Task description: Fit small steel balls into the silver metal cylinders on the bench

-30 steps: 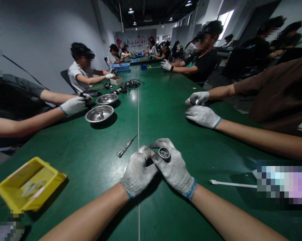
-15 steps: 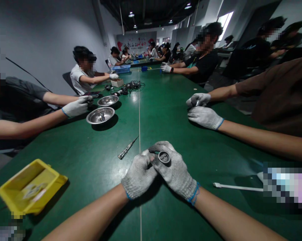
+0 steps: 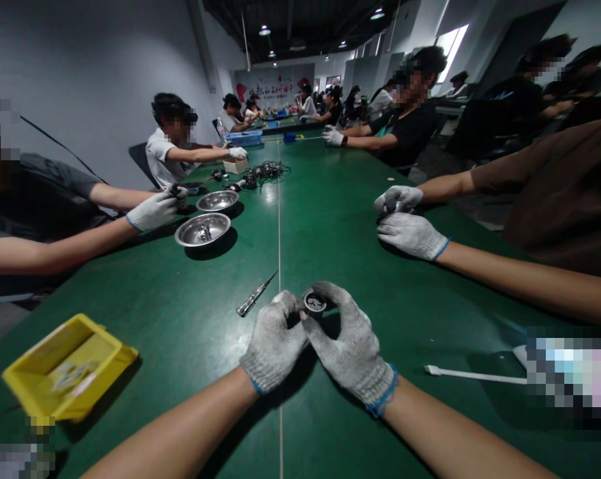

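Observation:
Both my hands wear grey knit gloves and meet low over the green table [image 3: 330,219]. A small round dark part with a metal rim [image 3: 314,303] sits between their fingertips. My right hand [image 3: 350,346] curls its fingers round the part from the right. My left hand [image 3: 275,339] is closed and pinches the part's left edge. A small screwdriver [image 3: 255,295] lies on the table just left of my left hand, untouched.
A yellow bin [image 3: 66,369] stands near left. Two steel bowls [image 3: 203,229] sit further back on the left by a co-worker's gloved hand [image 3: 153,209]. Another person's gloved hands [image 3: 407,229] rest at right. A white strip [image 3: 473,376] lies near right. Cables [image 3: 260,171] lie mid-table.
The round part has shifted from the top of my right fingers to between the fingertips of both hands. My right fingers have opened around it.

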{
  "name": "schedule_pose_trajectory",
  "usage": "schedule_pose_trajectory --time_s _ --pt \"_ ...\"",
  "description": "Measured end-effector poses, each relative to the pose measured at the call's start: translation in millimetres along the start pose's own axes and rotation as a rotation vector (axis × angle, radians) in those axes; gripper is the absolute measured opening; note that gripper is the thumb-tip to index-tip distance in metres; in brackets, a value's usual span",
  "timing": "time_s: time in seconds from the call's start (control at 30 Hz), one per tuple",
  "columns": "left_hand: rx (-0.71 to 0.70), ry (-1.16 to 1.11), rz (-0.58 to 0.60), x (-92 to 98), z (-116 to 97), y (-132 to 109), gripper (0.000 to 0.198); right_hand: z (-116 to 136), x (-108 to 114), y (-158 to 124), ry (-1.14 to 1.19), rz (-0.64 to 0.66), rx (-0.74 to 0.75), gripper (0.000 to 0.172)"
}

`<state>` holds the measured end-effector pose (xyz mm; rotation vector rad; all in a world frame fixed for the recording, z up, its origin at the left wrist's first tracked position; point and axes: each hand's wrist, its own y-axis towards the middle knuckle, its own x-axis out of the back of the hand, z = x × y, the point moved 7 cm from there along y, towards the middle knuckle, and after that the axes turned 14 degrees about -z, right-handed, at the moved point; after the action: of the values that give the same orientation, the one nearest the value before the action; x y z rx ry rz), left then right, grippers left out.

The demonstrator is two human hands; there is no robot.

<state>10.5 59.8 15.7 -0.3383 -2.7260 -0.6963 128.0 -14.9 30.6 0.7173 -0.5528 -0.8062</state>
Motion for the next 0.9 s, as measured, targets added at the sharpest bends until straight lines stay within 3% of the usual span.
schedule_pose_trajectory --time_s 0.27,0.9 --pt "-0.038 0.015 -0.02 1.3 -3.4 0.5 0.017 8.5 -1.1 4.4 -0.007 0.007 0.089 0.015" --pt "-0.156 0.002 0.071 -3.4 -13.0 -2.9 0.018 11.6 5.3 10.3 -0.014 -0.043 0.102 0.01"
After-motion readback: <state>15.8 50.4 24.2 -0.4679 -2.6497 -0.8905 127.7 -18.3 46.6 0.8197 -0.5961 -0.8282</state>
